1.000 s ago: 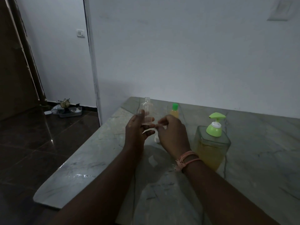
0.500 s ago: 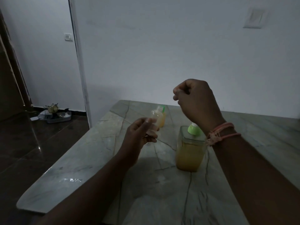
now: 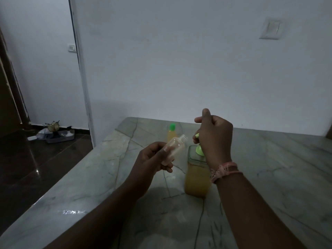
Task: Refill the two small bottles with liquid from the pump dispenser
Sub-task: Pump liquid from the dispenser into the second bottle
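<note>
Spillage is your risk: your left hand (image 3: 152, 159) grips the uncapped empty bottle (image 3: 173, 148) tilted, its mouth beside, not under, the pump (image 3: 198, 150) on the counter (image 3: 269, 168). Your right hand (image 3: 213, 139) hangs curled above the pump; I cannot tell whether it holds anything.

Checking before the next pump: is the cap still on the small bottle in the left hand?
No, the small bottle held in the left hand shows a bare threaded neck with no cap.

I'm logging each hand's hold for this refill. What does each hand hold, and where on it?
The left hand grips the open bottle around its lower body. The right hand is curled over the green pump head; its exact grip cannot be told.
</note>
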The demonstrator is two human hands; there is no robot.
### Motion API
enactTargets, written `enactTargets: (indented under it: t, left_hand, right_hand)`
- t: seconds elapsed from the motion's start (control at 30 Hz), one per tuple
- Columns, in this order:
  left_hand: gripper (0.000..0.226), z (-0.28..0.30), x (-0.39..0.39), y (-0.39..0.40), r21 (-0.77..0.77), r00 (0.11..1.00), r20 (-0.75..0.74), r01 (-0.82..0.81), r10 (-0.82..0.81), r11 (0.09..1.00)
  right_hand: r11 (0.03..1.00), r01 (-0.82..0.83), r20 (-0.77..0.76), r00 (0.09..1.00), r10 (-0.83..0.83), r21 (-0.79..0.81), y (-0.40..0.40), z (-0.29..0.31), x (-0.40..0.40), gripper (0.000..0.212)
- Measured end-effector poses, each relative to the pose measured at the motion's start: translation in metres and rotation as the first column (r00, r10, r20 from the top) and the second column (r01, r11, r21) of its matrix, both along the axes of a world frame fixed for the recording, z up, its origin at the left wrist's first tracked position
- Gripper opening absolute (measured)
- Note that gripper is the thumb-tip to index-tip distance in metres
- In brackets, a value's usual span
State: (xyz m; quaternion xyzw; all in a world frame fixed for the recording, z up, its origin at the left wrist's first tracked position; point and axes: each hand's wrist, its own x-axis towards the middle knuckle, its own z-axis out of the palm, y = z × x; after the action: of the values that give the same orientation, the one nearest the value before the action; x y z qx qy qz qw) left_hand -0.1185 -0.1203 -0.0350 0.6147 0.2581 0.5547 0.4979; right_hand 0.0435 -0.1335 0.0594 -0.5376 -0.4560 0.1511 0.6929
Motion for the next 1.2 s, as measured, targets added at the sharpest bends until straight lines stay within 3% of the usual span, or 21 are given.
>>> enactTargets:
  t: [0.13, 0.3, 0.4, 0.53, 0.67, 0.73, 0.87, 1.2]
  left_hand:
    - [0.029, 0.001, 0.002, 0.0, 0.039, 0.999, -0.029, -0.028, 0.029, 0.999]
    - [0.021, 0.002, 0.005, -0.003, 0.093, 0.997, -0.052, -0.044, 0.049, 0.995]
    - [0.019, 0.002, 0.006, -0.005, 0.104, 0.996, -0.068, -0.048, 0.055, 0.993]
    - [0.033, 0.004, 0.008, -0.007, 0.117, 0.992, -0.091, -0.071, 0.082, 0.991]
    - [0.04, 0.005, 0.008, -0.008, 0.119, 0.992, -0.088, -0.081, 0.092, 0.99]
    - [0.038, 0.005, 0.009, -0.008, 0.116, 0.992, -0.085, -0.08, 0.09, 0.99]
    - [0.044, 0.005, 0.012, -0.008, 0.12, 0.993, -0.074, -0.087, 0.097, 0.989]
    - [0.041, 0.004, 0.016, -0.005, 0.139, 0.988, -0.072, -0.129, 0.14, 0.982]
  right_hand:
    - [0.999, -0.023, 0.002, 1.0, 0.023, -0.029, 0.004, 0.0, -0.004, 0.041]
    - [0.938, -0.275, -0.087, 0.961, 0.262, -0.213, 0.003, 0.008, 0.009, 0.032]
    - [0.918, -0.288, -0.054, 0.957, 0.284, -0.272, 0.01, 0.022, 0.016, 0.035]
    - [0.803, -0.316, -0.004, 0.932, 0.363, -0.505, 0.027, 0.037, 0.017, 0.046]
    - [0.697, -0.267, 0.054, 0.914, 0.401, -0.666, 0.034, 0.039, 0.017, 0.054]
    - [0.679, -0.18, 0.16, 0.9, 0.406, -0.711, 0.033, 0.038, 0.016, 0.056]
    - [0.714, -0.003, 0.413, 0.814, 0.408, -0.7, 0.037, 0.04, 0.015, 0.049]
    - [0.739, 0.091, 0.555, 0.723, 0.412, -0.668, 0.042, 0.035, 0.015, 0.042]
